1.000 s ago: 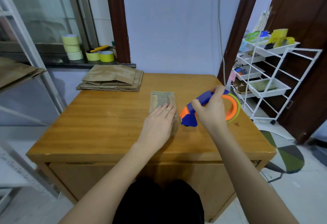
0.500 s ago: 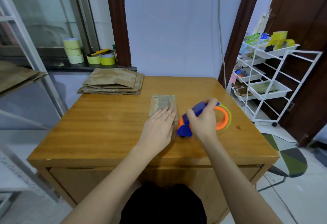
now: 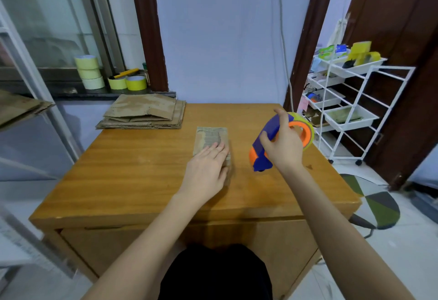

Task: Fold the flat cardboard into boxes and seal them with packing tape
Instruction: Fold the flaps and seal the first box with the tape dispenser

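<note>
A small folded cardboard box lies in the middle of the wooden table. My left hand rests flat on its near end, fingers straight. To the right of the box, my right hand grips a blue and orange tape dispenser with a yellow-green tape roll, held above the table and apart from the box. A stack of flat cardboard sits at the table's far left corner.
Several rolls of yellow tape stand on the dark window sill behind the table. A white wire trolley with trays stands to the right. More cardboard lies on a shelf at the left edge.
The tape dispenser dipped close beside the box half a second ago; my right hand has since lifted it up and to the right. My left hand stays on the box.
</note>
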The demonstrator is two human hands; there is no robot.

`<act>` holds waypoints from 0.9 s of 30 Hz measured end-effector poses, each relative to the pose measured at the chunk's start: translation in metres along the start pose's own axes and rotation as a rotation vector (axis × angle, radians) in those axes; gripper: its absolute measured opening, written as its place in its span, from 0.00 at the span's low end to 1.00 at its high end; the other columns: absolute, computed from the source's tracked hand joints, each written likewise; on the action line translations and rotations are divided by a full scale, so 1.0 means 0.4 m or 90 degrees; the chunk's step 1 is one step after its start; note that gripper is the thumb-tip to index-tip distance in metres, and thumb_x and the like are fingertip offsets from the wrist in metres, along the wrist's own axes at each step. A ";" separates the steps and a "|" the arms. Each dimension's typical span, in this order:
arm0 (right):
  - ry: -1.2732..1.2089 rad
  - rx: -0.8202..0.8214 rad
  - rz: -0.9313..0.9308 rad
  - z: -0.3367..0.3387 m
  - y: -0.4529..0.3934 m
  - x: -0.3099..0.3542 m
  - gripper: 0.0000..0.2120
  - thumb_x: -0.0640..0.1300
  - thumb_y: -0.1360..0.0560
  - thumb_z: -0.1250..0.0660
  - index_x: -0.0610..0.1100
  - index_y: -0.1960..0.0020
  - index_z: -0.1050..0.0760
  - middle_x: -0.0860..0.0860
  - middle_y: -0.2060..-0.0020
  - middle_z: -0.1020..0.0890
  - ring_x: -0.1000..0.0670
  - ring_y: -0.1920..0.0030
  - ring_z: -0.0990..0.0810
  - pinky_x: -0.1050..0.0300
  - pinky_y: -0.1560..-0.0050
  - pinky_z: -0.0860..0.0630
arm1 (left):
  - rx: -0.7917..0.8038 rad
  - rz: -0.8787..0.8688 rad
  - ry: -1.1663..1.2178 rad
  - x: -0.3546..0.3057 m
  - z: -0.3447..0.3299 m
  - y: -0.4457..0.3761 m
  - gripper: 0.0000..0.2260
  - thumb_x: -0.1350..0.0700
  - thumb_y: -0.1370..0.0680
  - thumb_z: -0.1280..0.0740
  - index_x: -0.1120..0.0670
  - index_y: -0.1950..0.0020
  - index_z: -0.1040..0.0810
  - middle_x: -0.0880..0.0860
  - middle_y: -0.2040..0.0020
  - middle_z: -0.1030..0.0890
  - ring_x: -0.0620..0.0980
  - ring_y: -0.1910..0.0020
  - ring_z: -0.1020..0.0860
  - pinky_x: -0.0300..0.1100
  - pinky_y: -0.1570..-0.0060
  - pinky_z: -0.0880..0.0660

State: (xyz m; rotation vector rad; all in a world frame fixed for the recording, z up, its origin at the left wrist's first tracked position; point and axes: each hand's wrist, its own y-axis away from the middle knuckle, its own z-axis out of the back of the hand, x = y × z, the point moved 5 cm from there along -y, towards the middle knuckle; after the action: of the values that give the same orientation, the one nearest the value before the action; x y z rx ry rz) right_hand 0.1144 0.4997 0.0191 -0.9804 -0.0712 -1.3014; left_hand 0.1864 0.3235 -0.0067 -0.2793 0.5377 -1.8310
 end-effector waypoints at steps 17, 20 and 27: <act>-0.033 0.054 0.202 -0.087 -0.006 -0.011 0.35 0.38 0.26 0.32 0.53 0.24 0.43 0.43 0.52 0.22 0.43 0.54 0.24 0.49 0.57 0.26 | 0.044 0.020 -0.006 -0.009 -0.004 -0.001 0.27 0.53 0.21 0.40 0.52 0.23 0.44 0.50 0.23 0.42 0.46 0.24 0.45 0.39 0.26 0.52; -0.083 0.052 0.183 -0.065 0.004 -0.016 0.35 0.38 0.26 0.31 0.51 0.24 0.42 0.44 0.41 0.22 0.43 0.46 0.22 0.52 0.50 0.25 | 0.047 0.025 -0.007 -0.012 -0.002 -0.001 0.28 0.53 0.21 0.39 0.52 0.23 0.44 0.50 0.23 0.42 0.46 0.24 0.44 0.39 0.26 0.52; -0.202 0.105 0.143 -0.043 0.062 -0.030 0.31 0.38 0.27 0.31 0.47 0.28 0.40 0.51 0.52 0.22 0.50 0.52 0.22 0.62 0.51 0.27 | 0.052 0.023 -0.018 -0.016 0.003 0.000 0.28 0.53 0.22 0.39 0.53 0.23 0.44 0.50 0.23 0.42 0.46 0.24 0.44 0.38 0.27 0.53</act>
State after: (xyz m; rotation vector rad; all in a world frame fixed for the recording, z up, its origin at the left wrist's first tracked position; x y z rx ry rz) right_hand 0.1230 0.4963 -0.0121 -1.0149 -0.2997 -0.9129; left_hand 0.1891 0.3293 -0.0051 -0.2380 0.4443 -1.8059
